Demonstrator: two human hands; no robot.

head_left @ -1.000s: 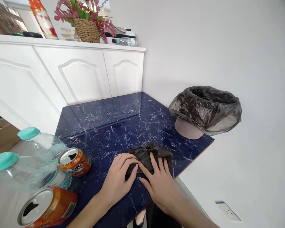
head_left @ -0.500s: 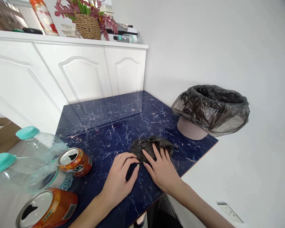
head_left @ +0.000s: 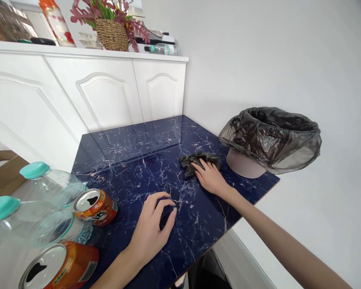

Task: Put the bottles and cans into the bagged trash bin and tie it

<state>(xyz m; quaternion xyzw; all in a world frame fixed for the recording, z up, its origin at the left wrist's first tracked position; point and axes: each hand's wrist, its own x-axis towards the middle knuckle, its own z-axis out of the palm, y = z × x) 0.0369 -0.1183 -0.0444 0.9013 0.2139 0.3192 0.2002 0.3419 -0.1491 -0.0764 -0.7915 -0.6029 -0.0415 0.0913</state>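
A crumpled black plastic bag [head_left: 188,161] lies on the dark blue marbled table [head_left: 132,160]. My right hand [head_left: 209,178] rests on it with fingers spread over its near edge. Nearer the front of the table, my left hand [head_left: 153,226] holds nothing, its fingers curved and apart. Behind and to the right of the crumpled bag stands a pale bin [head_left: 245,163] lined with a black bag [head_left: 269,136] that is folded over its rim.
At the left are an orange can [head_left: 100,206], a larger-looking orange can [head_left: 75,263], two clear bottles with teal caps [head_left: 35,170] [head_left: 3,208] and a cardboard box [head_left: 7,172]. White cabinets [head_left: 108,96] bear a flower basket [head_left: 112,35].
My right hand and the crumpled bag have moved away from me and slightly right, apart from my left hand. My left hand has stayed almost in place.
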